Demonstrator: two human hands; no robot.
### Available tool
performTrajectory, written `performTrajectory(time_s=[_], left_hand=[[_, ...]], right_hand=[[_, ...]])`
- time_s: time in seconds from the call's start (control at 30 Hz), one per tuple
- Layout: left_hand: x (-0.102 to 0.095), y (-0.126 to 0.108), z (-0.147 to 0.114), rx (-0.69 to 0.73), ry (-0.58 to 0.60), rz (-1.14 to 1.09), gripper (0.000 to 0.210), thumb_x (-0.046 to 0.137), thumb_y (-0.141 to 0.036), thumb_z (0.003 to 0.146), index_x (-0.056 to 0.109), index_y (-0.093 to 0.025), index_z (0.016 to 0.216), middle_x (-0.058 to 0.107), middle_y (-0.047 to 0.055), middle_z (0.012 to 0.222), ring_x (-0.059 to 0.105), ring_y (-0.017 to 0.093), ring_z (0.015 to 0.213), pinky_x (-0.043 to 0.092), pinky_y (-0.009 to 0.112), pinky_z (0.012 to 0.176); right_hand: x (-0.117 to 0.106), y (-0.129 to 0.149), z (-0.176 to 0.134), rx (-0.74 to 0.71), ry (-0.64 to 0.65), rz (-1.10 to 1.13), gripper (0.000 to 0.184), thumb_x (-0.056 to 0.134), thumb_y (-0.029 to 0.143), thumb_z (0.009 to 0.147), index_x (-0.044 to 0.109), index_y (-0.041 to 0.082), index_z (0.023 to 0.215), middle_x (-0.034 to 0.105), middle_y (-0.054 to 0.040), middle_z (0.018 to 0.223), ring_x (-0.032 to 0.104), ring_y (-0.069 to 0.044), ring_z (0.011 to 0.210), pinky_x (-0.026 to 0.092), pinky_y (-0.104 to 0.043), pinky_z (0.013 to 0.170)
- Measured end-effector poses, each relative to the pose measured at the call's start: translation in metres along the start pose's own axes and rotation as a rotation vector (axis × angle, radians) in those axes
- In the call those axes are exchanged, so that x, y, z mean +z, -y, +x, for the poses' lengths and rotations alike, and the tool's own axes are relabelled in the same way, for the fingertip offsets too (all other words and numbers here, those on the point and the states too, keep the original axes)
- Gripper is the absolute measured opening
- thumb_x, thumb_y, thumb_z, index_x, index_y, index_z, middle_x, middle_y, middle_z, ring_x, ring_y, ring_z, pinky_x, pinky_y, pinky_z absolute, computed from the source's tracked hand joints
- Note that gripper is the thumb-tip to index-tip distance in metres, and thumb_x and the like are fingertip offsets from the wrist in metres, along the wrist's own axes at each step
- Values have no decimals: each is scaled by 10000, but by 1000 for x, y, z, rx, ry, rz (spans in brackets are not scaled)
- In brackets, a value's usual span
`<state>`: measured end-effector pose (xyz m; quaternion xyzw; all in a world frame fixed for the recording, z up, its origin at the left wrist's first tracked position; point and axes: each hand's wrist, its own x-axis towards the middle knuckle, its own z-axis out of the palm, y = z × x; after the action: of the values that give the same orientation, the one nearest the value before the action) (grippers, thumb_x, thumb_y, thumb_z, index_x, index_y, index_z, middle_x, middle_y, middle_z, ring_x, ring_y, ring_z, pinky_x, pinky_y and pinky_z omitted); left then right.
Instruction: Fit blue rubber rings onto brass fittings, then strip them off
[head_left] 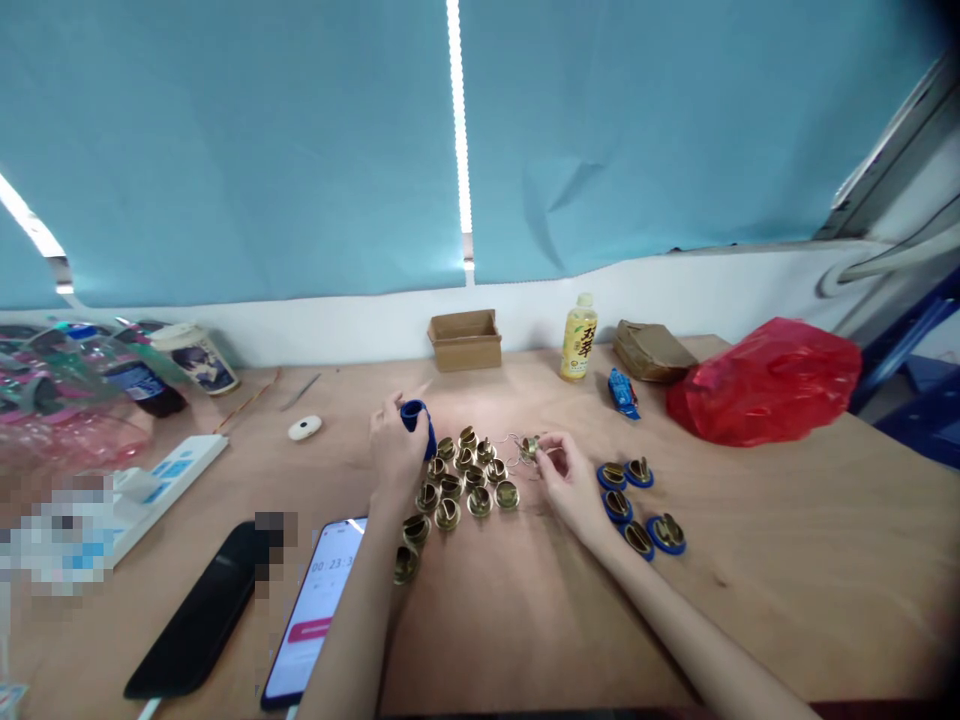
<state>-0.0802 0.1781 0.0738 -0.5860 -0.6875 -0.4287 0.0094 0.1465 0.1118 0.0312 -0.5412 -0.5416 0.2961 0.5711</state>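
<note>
My left hand (395,445) is closed around a dark blue, hollow, tube-like piece (415,410), its round opening facing up. Between the thumb and fingers of my right hand (566,475) is a small brass-coloured round metal piece (529,448). Thin, pale, curved wire-like pieces (513,460) lie just left of these fingertips; whether they join the metal piece I cannot tell. Several round brass-coloured pieces with raised middle bars (480,501) lie grouped between my hands. Right of my right hand are several similar pieces set on blue round bases (666,533).
Two phones, one dark (206,610) and one showing a timer (315,610), lie at left near a power strip (169,490). Behind stand a cardboard box (465,342) and a yellow bottle (579,340). A red plastic bag (765,385) lies at right, clear bottles (82,400) at far left.
</note>
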Motion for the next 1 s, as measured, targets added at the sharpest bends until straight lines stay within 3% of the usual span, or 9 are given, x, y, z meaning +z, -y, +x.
performTrajectory(time_s=[0.17, 0.23, 0.3, 0.37, 0.43, 0.57, 0.77, 1.0], left_hand=[[-6, -10, -7, 83, -109, -37, 432, 610, -304, 827, 576, -106, 1209, 566, 206, 1316, 450, 355, 1293, 329, 518, 1101], [-9, -23, -19, 103, -110, -136, 400, 581, -300, 853, 572, -132, 1216, 550, 186, 1338, 470, 330, 1286, 345, 501, 1096], [-8, -37, -37, 111, 25, -303, 320, 550, -304, 881, 603, -167, 1165, 649, 143, 1182, 590, 287, 1142, 440, 457, 1013], [-2, -51, -59, 51, 250, -504, 287, 558, -330, 892, 629, -176, 1123, 707, 115, 1050, 667, 250, 989, 507, 404, 920], [9, -60, -80, -51, 468, -731, 310, 575, -370, 893, 637, -185, 1135, 718, 112, 1070, 680, 239, 993, 528, 368, 894], [29, -67, -104, -305, 694, -1084, 378, 551, -462, 901, 670, -182, 1125, 710, 125, 1131, 677, 249, 1037, 537, 371, 906], [25, -63, -97, -461, 600, -1183, 384, 725, -384, 785, 672, -173, 1101, 715, 111, 1133, 685, 229, 1028, 532, 346, 925], [24, -63, -96, -453, 617, -1208, 428, 779, -372, 726, 660, -140, 1066, 742, 136, 1073, 711, 235, 974, 551, 354, 892]], right_hand=[[0, 1, 0, -17, -11, 13, 125, 554, 325, 824, 538, 208, 867, 595, -9, 716, 550, -162, 587, 465, -276, 550], [0, 2, 0, -34, -8, 6, 119, 556, 318, 830, 538, 209, 878, 606, -14, 731, 563, -164, 595, 473, -277, 552], [0, 3, -1, -62, -9, -6, 115, 553, 312, 847, 541, 210, 898, 627, -26, 769, 583, -170, 624, 485, -282, 567], [0, 4, -4, -106, -5, -23, 105, 542, 301, 871, 546, 211, 924, 648, -41, 819, 607, -179, 667, 501, -293, 599], [0, 7, -7, -171, 17, -61, 89, 527, 273, 894, 551, 213, 954, 661, -51, 860, 625, -187, 713, 512, -304, 638], [-2, 11, -15, -348, 90, -175, 100, 516, 196, 913, 555, 223, 1000, 656, -46, 881, 627, -186, 762, 515, -308, 690], [-2, 9, -15, -568, 184, -274, 189, 533, 162, 911, 545, 233, 1085, 651, -62, 938, 612, -203, 819, 520, -334, 724], [0, 7, -16, -568, 151, -270, 194, 554, 181, 901, 561, 240, 1085, 655, -64, 951, 627, -209, 816, 538, -340, 723]])
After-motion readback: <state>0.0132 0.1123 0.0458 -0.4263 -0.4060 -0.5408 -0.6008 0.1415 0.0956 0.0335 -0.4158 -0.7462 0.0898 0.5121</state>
